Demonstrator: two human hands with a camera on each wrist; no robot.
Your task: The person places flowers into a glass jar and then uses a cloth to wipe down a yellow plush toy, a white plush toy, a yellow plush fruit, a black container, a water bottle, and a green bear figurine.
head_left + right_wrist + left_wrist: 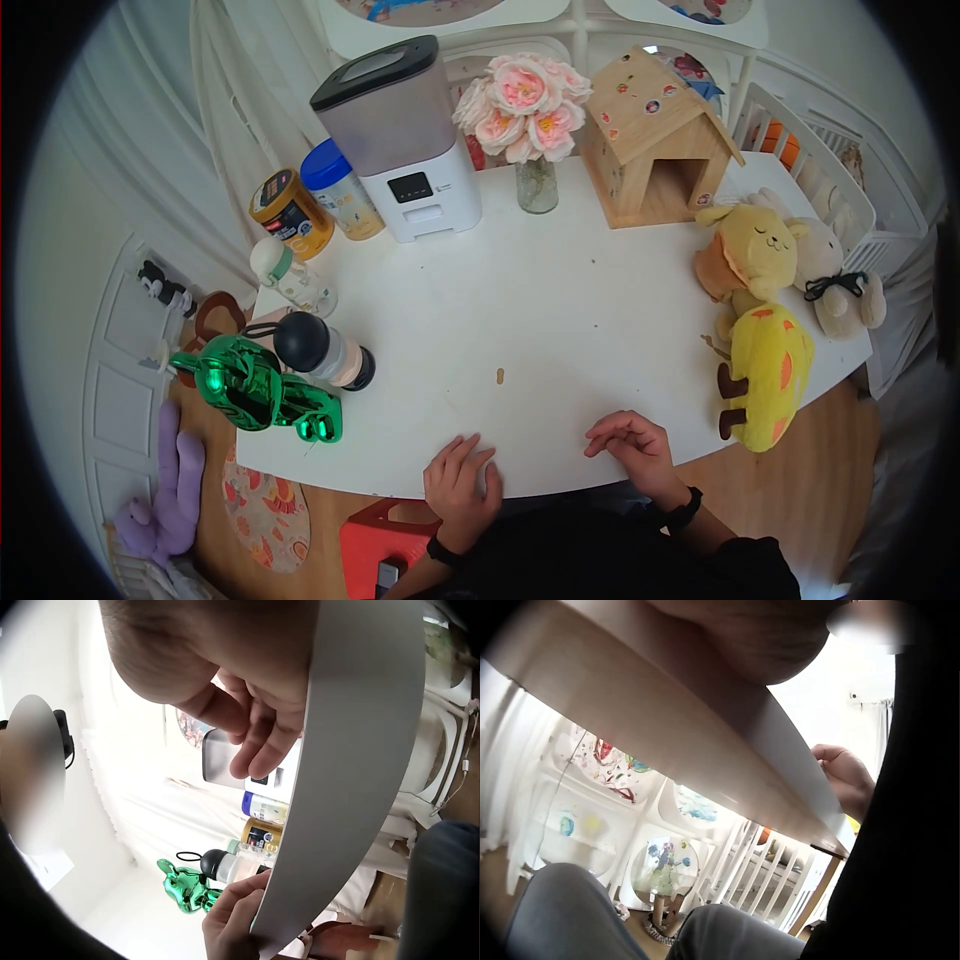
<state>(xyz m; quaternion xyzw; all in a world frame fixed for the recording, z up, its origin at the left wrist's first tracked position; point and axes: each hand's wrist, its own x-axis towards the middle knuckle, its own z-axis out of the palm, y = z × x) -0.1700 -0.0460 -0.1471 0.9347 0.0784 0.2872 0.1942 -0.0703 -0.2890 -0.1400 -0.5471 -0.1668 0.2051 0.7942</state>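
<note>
My left hand rests at the near edge of the white table, fingers loosely spread and nothing in them. To its right, my right hand lies over the same edge with relaxed, slightly bent fingers and holds nothing. A small tan oval lies on the tabletop beyond the left hand. Left of that hand are a shiny green bear figure and a black-capped bottle, both lying tilted in the head view. The yellow plush toy sits right of my right hand.
Along the back stand a pet feeder, pink flowers in a glass vase and a wooden house. Two canisters, including a gold one, and a green-topped bottle stand left; more plush toys sit right. A red stool is below.
</note>
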